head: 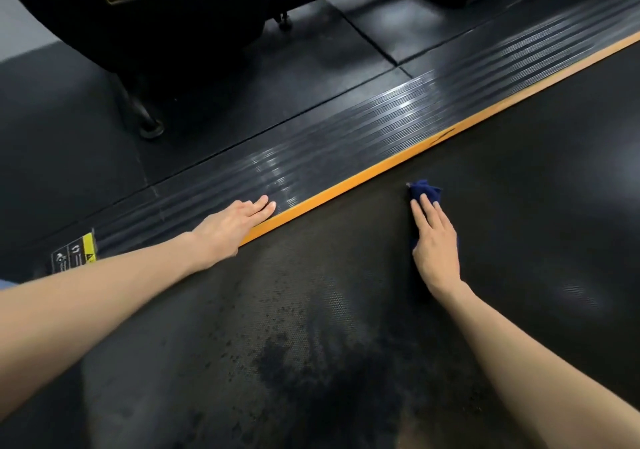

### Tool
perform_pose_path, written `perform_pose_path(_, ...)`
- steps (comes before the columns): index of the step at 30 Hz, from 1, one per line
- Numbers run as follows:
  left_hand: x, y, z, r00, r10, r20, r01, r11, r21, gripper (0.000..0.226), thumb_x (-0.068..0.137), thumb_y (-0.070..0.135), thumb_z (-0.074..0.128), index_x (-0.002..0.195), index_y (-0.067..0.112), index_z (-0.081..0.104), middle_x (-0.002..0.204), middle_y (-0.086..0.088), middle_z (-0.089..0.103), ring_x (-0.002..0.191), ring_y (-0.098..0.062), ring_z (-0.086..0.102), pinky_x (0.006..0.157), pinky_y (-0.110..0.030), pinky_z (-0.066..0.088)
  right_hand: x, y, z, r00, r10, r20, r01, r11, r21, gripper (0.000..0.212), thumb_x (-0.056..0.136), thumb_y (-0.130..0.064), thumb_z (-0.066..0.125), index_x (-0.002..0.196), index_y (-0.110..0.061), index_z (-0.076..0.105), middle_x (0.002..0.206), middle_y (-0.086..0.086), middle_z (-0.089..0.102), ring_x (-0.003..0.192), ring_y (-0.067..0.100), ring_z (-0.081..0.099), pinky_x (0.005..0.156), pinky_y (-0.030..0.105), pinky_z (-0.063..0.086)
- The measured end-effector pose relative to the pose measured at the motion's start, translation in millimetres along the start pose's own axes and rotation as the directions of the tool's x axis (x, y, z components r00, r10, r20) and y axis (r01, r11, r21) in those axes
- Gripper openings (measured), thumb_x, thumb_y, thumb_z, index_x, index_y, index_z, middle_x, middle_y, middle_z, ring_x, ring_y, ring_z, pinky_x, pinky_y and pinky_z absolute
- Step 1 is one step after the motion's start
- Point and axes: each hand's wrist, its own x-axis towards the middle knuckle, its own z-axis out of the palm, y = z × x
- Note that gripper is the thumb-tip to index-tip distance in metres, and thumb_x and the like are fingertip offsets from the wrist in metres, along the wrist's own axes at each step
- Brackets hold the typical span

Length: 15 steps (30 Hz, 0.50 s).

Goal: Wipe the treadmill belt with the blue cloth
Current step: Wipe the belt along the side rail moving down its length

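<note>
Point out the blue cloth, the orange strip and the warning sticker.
blue cloth (424,190): head view, bunched far end.
orange strip (346,188): head view, mid-length, top face.
warning sticker (74,253): head view, its middle.

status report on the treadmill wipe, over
Left grip open, flat on the ribbed side rail. Right grip open, pressing the blue cloth onto the belt. Dark blotches on belt nearer the person.

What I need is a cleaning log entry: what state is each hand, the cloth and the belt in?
Treadmill belt: dark blotches and specks on the near part.
Blue cloth: bunched, lying on the belt.
Right hand: fingers straight, pressing the cloth.
Left hand: flat, resting on the ribbed side rail.
</note>
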Motion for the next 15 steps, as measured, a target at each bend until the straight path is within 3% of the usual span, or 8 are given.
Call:
perform_pose_path(4,-0.3,0.7,4.5,0.999,-0.035,-0.015,0.034,0.997,-0.065,0.101,0.080,-0.008,0.060,0.148,0.026,-0.007,0.157,0.007,-0.004,0.137,-0.018,0.022,0.086,-0.023,0.049,3.0,-6.9,-0.6,0.989,0.122,-0.085,-0.112,0.987,0.119,0.075,0.076,0.016,0.044,0.146,-0.004,0.026,0.154,0.011,0.024,0.140,0.027,0.027,0.113,0.031,0.020)
perform_pose_path(6,0.2,3.3,6.9,0.998,-0.063,-0.031,0.060,0.995,-0.082,0.100,0.080,-0.012,0.057,0.149,0.026,-0.004,0.157,0.006,-0.002,0.136,-0.019,0.024,0.080,-0.024,0.051,6.9,-23.4,1.3,0.960,0.250,-0.124,-0.214,0.944,0.253,0.070,0.076,0.014,0.042,0.144,-0.001,0.032,0.152,0.013,0.029,0.137,0.028,0.032,0.111,0.031,0.022)
perform_pose_path(8,2.3,6.9,7.6,0.996,-0.083,-0.038,0.080,0.993,-0.086,0.099,0.079,-0.014,0.055,0.149,0.026,-0.001,0.157,0.006,0.001,0.135,-0.020,0.027,0.078,-0.025,0.051,0.5,-56.9,13.4,0.959,0.237,-0.156,-0.174,0.925,0.339,0.062,0.073,0.012,0.040,0.134,0.001,0.046,0.139,0.018,0.047,0.126,0.033,0.045,0.106,0.031,0.028)
perform_pose_path(11,2.4,8.3,7.1,0.991,-0.121,-0.055,0.115,0.989,-0.097,0.097,0.080,-0.012,0.056,0.149,0.028,0.001,0.157,0.007,0.002,0.135,-0.018,0.027,0.078,-0.026,0.052,-37.0,-125.6,33.7,0.989,-0.147,-0.028,0.146,0.911,0.386,0.053,0.066,0.011,0.044,0.114,-0.007,0.055,0.108,0.010,0.058,0.098,0.032,0.056,0.090,0.042,0.046)
perform_pose_path(13,1.9,11.1,7.6,0.987,-0.147,-0.062,0.140,0.985,-0.105,0.096,0.080,-0.009,0.058,0.149,0.028,0.001,0.157,0.006,0.002,0.133,-0.018,0.028,0.078,-0.026,0.052,-71.9,-157.0,45.0,0.896,-0.437,0.080,0.371,0.835,0.406,0.063,0.064,0.012,0.053,0.124,-0.005,0.054,0.122,0.014,0.057,0.112,0.035,0.055,0.095,0.045,0.047)
perform_pose_path(15,1.6,13.4,9.3,0.985,-0.163,-0.062,0.155,0.981,-0.118,0.099,0.079,-0.009,0.059,0.149,0.028,0.001,0.157,0.005,0.003,0.134,-0.018,0.027,0.082,-0.031,0.051,-92.2,-163.3,51.5,0.781,-0.609,0.137,0.528,0.761,0.377,0.076,0.062,0.012,0.063,0.134,-0.004,0.048,0.140,0.014,0.048,0.129,0.033,0.045,0.102,0.043,0.040)
